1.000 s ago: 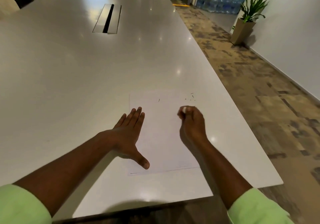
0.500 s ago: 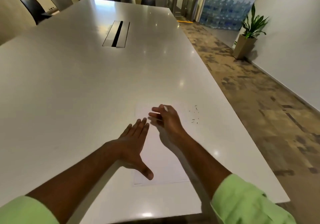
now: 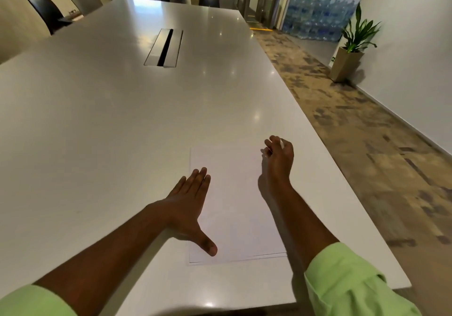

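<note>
Paper (image 3: 236, 208) under released flat left hand (image 3: 188, 205); right hand (image 3: 278, 161) grip round white eraser (image 3: 281, 143).

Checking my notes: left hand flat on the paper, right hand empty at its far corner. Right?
No. The head view shows the right hand pinching a small white thing; the left hand does lie flat on the paper.

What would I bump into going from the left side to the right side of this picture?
Black chair → left hand flat on the paper → right hand pinching a small white thing → potted plant.
</note>
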`<action>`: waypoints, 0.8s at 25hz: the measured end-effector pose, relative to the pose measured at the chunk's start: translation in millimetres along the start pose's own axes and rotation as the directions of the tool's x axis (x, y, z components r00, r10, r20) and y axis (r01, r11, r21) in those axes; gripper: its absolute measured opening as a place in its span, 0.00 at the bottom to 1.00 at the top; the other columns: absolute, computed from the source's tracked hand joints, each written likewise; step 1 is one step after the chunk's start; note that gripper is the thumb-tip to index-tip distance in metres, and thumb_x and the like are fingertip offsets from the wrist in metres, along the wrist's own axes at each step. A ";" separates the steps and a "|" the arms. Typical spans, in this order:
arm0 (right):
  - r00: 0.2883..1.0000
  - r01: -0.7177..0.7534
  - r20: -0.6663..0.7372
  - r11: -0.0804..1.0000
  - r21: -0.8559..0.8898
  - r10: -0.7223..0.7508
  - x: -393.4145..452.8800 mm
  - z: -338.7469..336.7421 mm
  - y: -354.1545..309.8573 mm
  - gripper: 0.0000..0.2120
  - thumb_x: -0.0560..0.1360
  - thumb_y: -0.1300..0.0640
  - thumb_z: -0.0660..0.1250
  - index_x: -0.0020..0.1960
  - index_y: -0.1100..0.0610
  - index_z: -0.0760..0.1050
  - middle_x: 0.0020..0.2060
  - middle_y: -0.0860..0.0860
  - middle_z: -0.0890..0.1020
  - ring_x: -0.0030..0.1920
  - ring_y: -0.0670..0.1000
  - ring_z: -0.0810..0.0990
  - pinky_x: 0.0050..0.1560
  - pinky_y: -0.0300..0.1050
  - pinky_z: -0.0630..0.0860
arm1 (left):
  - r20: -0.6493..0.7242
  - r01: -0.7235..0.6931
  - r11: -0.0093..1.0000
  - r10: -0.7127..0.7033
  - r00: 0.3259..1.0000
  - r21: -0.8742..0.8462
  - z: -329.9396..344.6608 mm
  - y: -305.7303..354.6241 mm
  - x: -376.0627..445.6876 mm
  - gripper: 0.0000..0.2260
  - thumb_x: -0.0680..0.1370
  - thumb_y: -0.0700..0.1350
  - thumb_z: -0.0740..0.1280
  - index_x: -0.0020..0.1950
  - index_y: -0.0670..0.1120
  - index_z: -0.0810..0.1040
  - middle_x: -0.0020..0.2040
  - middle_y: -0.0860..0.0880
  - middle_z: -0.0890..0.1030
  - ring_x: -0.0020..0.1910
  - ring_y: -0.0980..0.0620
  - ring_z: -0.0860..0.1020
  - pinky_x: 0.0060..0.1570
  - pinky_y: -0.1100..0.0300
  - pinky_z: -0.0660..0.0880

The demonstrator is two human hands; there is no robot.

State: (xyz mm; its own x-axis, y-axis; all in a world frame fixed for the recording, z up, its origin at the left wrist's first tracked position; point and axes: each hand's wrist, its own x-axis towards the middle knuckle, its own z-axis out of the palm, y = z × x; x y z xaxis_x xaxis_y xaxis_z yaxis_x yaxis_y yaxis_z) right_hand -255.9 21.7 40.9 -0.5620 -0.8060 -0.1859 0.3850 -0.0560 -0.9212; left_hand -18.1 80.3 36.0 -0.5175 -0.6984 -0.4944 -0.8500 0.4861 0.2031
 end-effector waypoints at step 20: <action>0.965 -0.170 0.203 0.985 0.001 0.166 -12.0 2.2 21.0 0.04 0.84 0.65 0.64 0.52 0.58 0.75 0.48 0.55 0.82 0.51 0.53 0.81 0.61 0.46 0.77 | 0.001 -0.014 1.000 0.014 1.000 0.006 0.5 -2.7 1.5 0.74 0.57 0.87 0.63 0.78 0.46 0.21 0.75 0.50 0.17 0.74 0.51 0.18 0.79 0.48 0.30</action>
State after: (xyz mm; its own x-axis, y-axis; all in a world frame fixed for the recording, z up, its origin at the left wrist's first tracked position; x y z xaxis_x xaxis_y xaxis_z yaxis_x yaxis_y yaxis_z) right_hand -239.5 28.9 24.5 -0.3296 -0.9067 -0.2631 0.4753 0.0815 -0.8761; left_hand -16.5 78.2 34.4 -0.5295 -0.6906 -0.4927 -0.8419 0.4992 0.2052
